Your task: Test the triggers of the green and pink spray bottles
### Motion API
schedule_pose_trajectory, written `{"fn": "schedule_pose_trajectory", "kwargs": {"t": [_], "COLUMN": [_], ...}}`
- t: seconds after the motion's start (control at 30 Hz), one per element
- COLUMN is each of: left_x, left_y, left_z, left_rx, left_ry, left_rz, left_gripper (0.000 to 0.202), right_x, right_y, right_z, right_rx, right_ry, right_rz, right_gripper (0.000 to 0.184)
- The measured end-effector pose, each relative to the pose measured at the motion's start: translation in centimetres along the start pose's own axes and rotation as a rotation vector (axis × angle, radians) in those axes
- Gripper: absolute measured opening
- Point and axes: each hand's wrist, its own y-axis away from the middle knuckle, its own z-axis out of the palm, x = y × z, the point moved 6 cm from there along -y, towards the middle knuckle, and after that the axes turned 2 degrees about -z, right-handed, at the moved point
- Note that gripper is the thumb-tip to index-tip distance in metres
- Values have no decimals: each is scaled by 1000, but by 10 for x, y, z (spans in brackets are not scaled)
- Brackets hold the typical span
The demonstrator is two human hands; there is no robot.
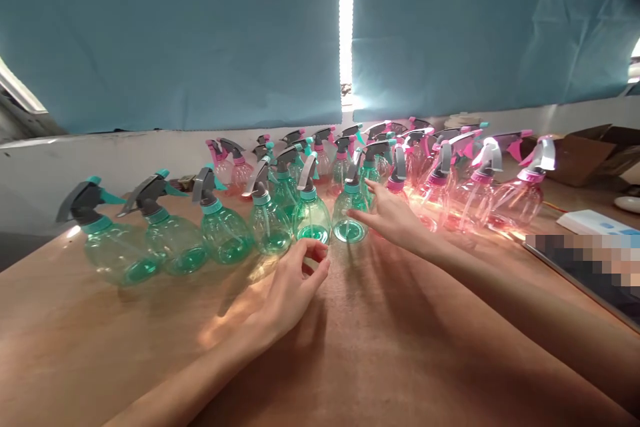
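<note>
In the head view, my right hand (395, 215) reaches in with thumb and fingers apart, at the right side of a green spray bottle (345, 205). Its thumb overlaps that bottle; whether it touches, I cannot tell. My left hand (299, 275) is low over the table, fingers loosely curled, with a gap between thumb and forefinger and nothing in it. Just behind it stands another green spray bottle (311, 212) with a grey trigger head. More green spray bottles (225, 233) form a front row to the left. Pink spray bottles (473, 203) stand to the right.
Behind the front row, several more spray bottles (323, 159) crowd toward the wall. On the right are a cardboard box (580, 153), a white object (597, 222) and a dark flat screen-like panel (555, 257). The brown table (360, 360) extends toward me.
</note>
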Motion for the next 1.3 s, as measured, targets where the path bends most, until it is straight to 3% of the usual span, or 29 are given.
{"fn": "schedule_pose_trajectory", "kwargs": {"t": [0.23,0.47,0.6,0.73,0.93,1.0,1.13,1.3], "left_x": [6,21,26,38,76,85,94,89], "left_y": [-2,2,2,-4,-6,-4,0,-2], "left_z": [-1,5,7,13,36,38,36,35], "left_rx": [-2,5,34,65,-69,-88,-87,-69], "left_ry": [39,92,110,124,159,164,132,106], "left_rz": [-37,-41,-28,24,125,131,198,201], "left_gripper": [11,12,18,39,57,56,38,34], "right_x": [-4,-10,-14,-24,-49,-55,-60,-56], "right_y": [-15,2,27,63,110,119,128,129], "right_z": [10,-1,-16,-31,-41,-37,-27,-17], "right_rx": [-36,-94,-147,-213,-173,-141,-51,-94], "right_ry": [5,25,41,49,50,62,54,-52], "right_rz": [65,62,35,-6,-136,-195,-350,-381], "right_gripper": [53,43,45,50,46,47,66,76]}}
